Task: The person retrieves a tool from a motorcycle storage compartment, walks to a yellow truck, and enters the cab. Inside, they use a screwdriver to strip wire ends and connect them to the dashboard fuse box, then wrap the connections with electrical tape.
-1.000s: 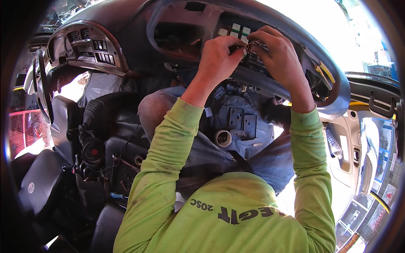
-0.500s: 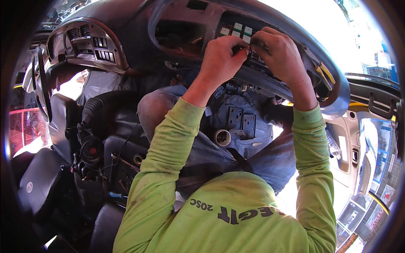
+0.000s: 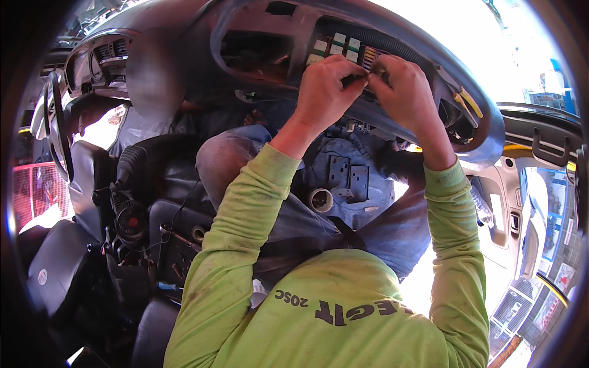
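Sitting beyond left hand (image 3: 325, 92): white blocks (image 3: 335, 50)

This place is the cabin of a vehicle; of which kind, I cannot tell. In front of both the left hand (image 3: 330, 92) and the right hand (image 3: 402, 89) extends a dashboard (image 3: 190, 24), with white-topped relays (image 3: 336, 44) just beyond the left hand. Far to the left of this hand are an instrument panel (image 3: 113, 64) and a steering wheel (image 3: 56, 119); lower on that side stand black seats (image 3: 64, 251). To the right of the right hand, a pale door panel (image 3: 501, 202) is seen, and bright daylight outside.
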The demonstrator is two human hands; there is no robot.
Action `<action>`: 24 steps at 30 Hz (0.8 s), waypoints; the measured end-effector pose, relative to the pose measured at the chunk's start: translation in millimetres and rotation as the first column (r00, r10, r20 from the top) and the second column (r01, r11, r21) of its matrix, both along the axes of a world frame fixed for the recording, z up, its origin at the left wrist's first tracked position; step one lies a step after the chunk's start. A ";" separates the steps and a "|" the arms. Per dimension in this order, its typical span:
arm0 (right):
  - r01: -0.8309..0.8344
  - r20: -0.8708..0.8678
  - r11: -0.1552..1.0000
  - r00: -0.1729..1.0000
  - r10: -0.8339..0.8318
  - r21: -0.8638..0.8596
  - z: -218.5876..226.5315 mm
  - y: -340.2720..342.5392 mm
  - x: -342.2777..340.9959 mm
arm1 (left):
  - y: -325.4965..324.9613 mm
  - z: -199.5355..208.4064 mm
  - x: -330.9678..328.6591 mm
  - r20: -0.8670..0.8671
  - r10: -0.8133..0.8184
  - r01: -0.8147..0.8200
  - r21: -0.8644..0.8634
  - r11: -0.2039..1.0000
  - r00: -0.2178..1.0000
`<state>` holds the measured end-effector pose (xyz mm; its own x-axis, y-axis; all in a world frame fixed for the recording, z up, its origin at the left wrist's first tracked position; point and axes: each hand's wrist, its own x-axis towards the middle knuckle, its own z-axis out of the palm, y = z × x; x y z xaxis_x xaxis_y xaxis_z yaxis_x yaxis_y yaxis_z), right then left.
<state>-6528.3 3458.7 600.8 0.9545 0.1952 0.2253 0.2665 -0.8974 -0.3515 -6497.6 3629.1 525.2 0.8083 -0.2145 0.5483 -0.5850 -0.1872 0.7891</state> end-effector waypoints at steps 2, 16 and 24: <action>0.118 -0.168 0.975 0.982 -0.086 0.189 -4.3 -3.2 2.6 | -2.9 -2.1 -2.6 0.032 -0.001 0.000 0.017 1.000 0.999; -0.305 0.238 0.952 0.925 0.297 -0.006 2.4 -29.5 0.9 | -6.6 -3.9 -0.4 0.023 -0.030 0.030 -0.013 0.999 0.999; -0.409 0.232 0.881 0.857 0.461 -0.238 12.2 -31.8 3.4 | -6.6 -5.0 0.8 0.043 -0.063 0.063 -0.007 0.998 0.997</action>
